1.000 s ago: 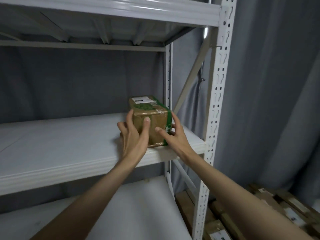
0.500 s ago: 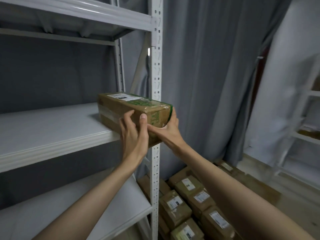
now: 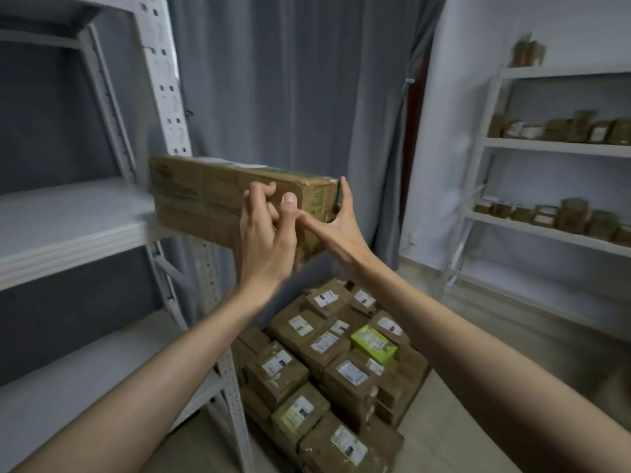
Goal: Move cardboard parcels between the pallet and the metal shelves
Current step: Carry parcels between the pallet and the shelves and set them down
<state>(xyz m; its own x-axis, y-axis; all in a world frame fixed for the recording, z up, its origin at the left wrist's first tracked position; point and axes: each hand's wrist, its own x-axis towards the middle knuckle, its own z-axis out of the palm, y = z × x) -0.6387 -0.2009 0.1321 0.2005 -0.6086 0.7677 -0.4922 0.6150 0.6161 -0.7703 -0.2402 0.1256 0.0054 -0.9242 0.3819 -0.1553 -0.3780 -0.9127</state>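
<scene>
On your left stands the metal shelf [image 3: 68, 220], its white deck bare where it shows, with the perforated upright [image 3: 167, 97] at its near corner. The cardboard parcel [image 3: 218, 199] is at that corner: its far end looks to sit over the shelf's edge, while most of its length hangs out in the air past the upright, tilted a little downward toward you.

Your left hand [image 3: 264, 240] has its grip clamped on the near long face, fingers curled onto the cardboard and thumb pressed up beside them. Your right hand [image 3: 336, 223] cups the end of the box, fingers reaching up over the far corner and thumb laid across toward the left hand, so its grip is closed on the parcel as well.

Expect a stiff, boxy load: the walls hold their shape under your fingers, though the corners are scuffed and the skin creased, so it is probably worn card that will dent if you squeeze hard. It looks light enough for two hands held high. Because it is long, the unsupported end will want to dip; take one hand under the bottom edge nearer the middle.

Below and to the right lies the pallet stack [image 3: 327, 367] of labelled parcels; farther right, a second shelf unit [image 3: 546, 148] holds more.
</scene>
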